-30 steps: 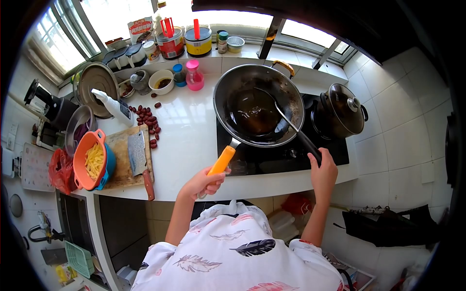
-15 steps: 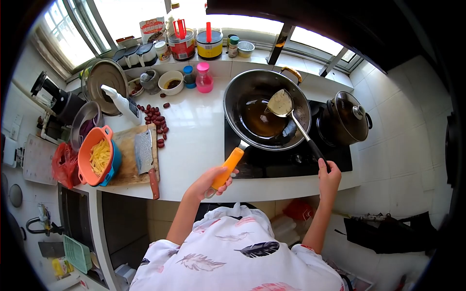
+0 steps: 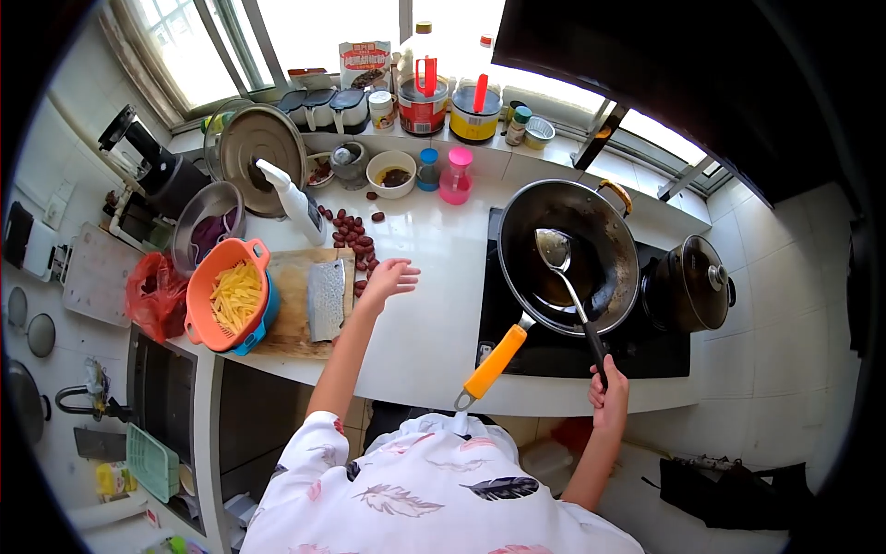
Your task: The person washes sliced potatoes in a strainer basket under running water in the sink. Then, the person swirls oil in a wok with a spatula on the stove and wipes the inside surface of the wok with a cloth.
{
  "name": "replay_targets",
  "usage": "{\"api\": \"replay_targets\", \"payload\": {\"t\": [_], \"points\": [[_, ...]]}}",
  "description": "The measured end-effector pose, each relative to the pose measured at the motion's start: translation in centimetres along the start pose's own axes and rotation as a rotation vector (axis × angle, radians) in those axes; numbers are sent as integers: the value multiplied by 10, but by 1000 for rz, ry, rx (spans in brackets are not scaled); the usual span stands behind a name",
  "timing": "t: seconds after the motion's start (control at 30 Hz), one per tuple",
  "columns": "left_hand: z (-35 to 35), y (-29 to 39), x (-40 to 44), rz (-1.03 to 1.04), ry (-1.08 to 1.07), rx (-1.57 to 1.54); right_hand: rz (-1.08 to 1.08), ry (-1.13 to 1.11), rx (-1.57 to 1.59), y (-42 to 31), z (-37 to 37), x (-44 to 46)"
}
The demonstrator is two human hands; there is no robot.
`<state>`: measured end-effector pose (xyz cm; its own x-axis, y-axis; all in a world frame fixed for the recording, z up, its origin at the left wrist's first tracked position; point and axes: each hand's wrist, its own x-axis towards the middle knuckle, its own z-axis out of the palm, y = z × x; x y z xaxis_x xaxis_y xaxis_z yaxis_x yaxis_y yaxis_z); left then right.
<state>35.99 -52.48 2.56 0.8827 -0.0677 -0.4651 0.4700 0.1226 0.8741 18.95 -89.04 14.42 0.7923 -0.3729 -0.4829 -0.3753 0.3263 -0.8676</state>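
My right hand (image 3: 609, 392) grips the black handle of a metal wok spatula (image 3: 574, 294). The spatula's head rests inside a dark wok (image 3: 618, 263) with a brown, shiny bottom. Toward me sticks out the wok's orange handle (image 3: 496, 360), with no hand on it. My left hand (image 3: 392, 279) is in the air over the white counter, fingers stretched out and holding nothing. Nearest to it are red dates (image 3: 355, 235) and a cleaver (image 3: 326, 300) on a wooden cutting board (image 3: 281, 268); my left forearm hides the cleaver's handle.
An orange colander (image 3: 254, 319) of yellow strips (image 3: 236, 297) sits left of the cleaver. Behind the dates stand a white bowl (image 3: 391, 187) and a pink-topped bottle (image 3: 456, 175). A lidded pot (image 3: 697, 291) stands right of the wok on the black stove (image 3: 646, 360).
My left hand has let go of the wok handle and moved left toward the dates. The spatula's head has shifted within the wok. The view has turned left.
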Motion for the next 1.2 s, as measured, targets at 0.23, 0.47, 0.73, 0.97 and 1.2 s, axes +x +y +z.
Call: {"api": "replay_targets", "payload": {"t": [0.23, 0.47, 0.73, 0.97, 1.2], "points": [[-54, 29, 140, 14, 201, -163, 16, 71, 70, 18, 33, -17], [-56, 53, 192, 42, 294, -16, -27, 210, 61, 27, 47, -38], [-59, 56, 198, 41, 501, 75, -458, 578, -883, 32, 63, -49], [-64, 48, 176, 1, 435, 159, -757, 713, -1101, 35, 63, -44], [-46, 24, 130, 2, 181, 208, -595, 607, -815, 32, 55, -50]]}}
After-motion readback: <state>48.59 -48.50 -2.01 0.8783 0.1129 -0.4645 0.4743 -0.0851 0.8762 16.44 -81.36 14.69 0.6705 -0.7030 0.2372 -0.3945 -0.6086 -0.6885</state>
